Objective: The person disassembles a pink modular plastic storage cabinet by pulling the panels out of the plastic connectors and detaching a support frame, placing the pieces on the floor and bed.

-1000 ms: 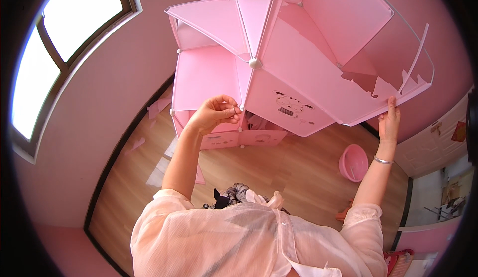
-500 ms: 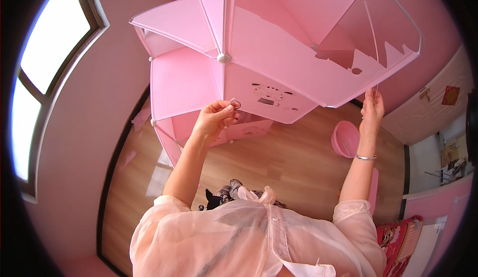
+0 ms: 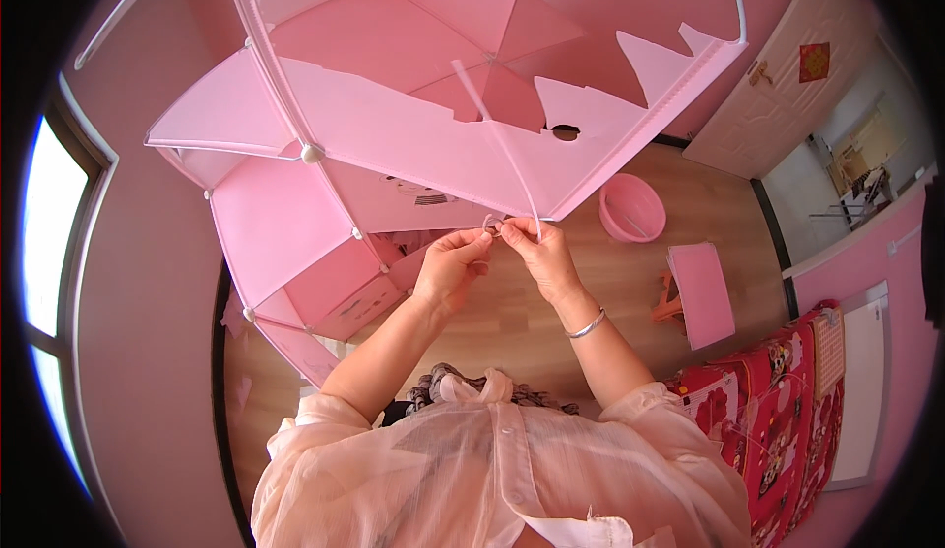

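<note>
My left hand (image 3: 453,267) is closed, pinching a small ring-shaped thing (image 3: 491,225) between thumb and fingertips; its exact kind is too small to tell. Close beside it, my right hand (image 3: 544,257) grips the lower end of a long thin pale strip (image 3: 512,159), which rises from the fingers. The fingertips of both hands nearly meet at the ring. Just beyond them is a pink plastic panel (image 3: 394,134) in a wire frame, its upper edge torn and jagged, with a round hole at the right.
The panel belongs to a pink cube cabinet (image 3: 271,218) with white round connectors (image 3: 312,153). On the wooden floor at the right are a pink basin (image 3: 632,208) and a pink-topped stool (image 3: 701,295). A red patterned cover (image 3: 758,420) lies at lower right. A white door (image 3: 753,85) stands beyond.
My right hand has moved left from the panel's right corner to my left hand, bringing the strip along. My left hand still pinches the ring. The view has shifted right.
</note>
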Tool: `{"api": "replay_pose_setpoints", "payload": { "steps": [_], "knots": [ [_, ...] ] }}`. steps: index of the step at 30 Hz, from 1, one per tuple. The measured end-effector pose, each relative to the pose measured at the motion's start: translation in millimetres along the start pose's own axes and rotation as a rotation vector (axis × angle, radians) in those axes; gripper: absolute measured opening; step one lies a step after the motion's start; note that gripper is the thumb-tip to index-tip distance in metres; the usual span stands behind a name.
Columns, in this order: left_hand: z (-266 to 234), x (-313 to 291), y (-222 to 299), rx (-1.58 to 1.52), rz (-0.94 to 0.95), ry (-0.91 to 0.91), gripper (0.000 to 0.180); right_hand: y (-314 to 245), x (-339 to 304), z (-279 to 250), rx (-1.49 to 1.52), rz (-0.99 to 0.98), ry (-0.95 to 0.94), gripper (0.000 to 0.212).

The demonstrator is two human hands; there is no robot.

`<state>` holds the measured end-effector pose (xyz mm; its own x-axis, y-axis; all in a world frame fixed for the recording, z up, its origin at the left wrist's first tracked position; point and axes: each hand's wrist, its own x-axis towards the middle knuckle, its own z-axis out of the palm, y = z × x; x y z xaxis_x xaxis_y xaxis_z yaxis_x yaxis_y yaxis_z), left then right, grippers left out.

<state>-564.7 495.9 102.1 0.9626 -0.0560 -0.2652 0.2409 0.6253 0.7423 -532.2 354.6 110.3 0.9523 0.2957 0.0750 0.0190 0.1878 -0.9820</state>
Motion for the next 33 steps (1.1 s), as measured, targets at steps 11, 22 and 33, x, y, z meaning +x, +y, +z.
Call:
{"api": "replay_pose_setpoints", "payload": {
  "steps": [11, 22, 33],
  "knots": [
    [30.1, 3.2, 0.0, 0.237, 0.147, -0.131, 0.009, -8.4, -4.0, -28.0, -0.065, 0.005, -0.05, 0.015],
    [26.6, 4.6, -5.4, -0.056, -0.161, -0.253, 0.016, 2.6, -4.7, -35.0, -0.146, -0.065, -0.085, 0.014],
    [37.3, 1.5, -30.4, -0.11, 0.084, -0.043, 0.015, 16.1, -6.1, -25.1, -0.18, -0.147, 0.069, 0.014]
  ]
}}
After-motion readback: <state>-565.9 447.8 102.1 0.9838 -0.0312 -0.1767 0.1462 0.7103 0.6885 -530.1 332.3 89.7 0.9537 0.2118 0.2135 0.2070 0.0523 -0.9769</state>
